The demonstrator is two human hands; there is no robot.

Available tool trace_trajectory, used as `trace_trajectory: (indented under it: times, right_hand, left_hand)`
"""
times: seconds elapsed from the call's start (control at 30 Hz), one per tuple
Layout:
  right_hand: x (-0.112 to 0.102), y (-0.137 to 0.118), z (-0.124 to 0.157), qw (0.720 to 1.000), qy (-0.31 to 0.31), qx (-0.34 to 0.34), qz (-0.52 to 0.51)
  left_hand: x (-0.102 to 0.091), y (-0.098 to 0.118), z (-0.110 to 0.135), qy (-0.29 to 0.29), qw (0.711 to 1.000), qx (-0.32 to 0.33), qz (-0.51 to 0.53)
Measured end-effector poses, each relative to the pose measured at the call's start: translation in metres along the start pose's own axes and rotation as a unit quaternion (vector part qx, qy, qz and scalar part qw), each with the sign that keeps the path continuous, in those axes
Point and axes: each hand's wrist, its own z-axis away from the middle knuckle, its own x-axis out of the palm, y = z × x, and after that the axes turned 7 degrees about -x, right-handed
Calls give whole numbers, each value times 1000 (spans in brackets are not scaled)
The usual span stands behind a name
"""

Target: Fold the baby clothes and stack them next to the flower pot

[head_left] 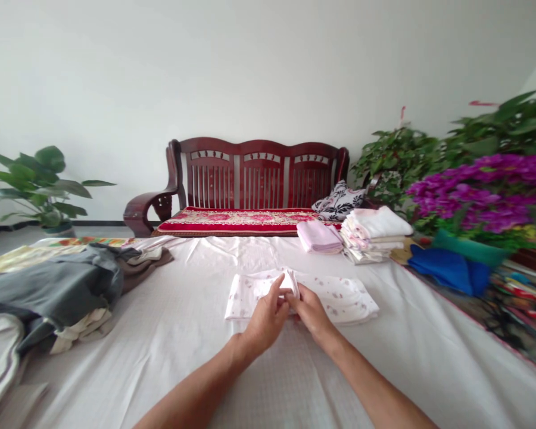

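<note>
A white printed garment (346,296), folded into a long flat strip, lies across the white sheet in front of me. Near its middle a small folded part of white cloth stands up between my hands. My left hand (268,316) is closed on that part from the left, index finger pointing up along it. From the right, my right hand (310,311) pinches the same cloth, its fingertips close to those of the left. The fingers partly hide the gripped edge, and the exact kind of garment cannot be made out.
Folded pink cloth (319,236) and a stack of folded light clothes (373,233) sit at the back right. Loose grey clothes (71,286) lie heaped at left. Beyond are a wooden bench (239,179) and plants; purple flowers (482,193) stand at right.
</note>
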Motion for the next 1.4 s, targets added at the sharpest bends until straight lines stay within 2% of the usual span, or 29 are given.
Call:
trace_trajectory:
  times: [0.13,0.23,0.33,0.53,0.77,1.0,1.17,1.4]
  right_hand:
    - [-6,3,-1,997,60,20,52]
    - [-20,8,-6,992,104,15,75]
    - [-40,13,-10,984,149,-16,93]
    - [-71,10,-10,964,198,-44,174]
    - [-101,14,-7,952,223,-12,209]
    - [-126,6,-4,910,188,27,369]
    - [-131,-6,0,877,159,86,445]
    - [-137,-11,3,838,130,134,512]
  left_hand:
    - [-14,-4,-1,68,987,50,-133]
    - [-29,-8,-3,107,955,103,-255]
    - [-40,-13,-5,126,927,112,-334]
    - [-40,-18,0,107,899,100,-413]
    - [-34,-18,6,59,889,100,-443]
    - [-31,-24,8,21,870,93,-485]
    - [-29,-26,8,-8,861,91,-500]
    - [-29,-25,9,-13,862,83,-501]
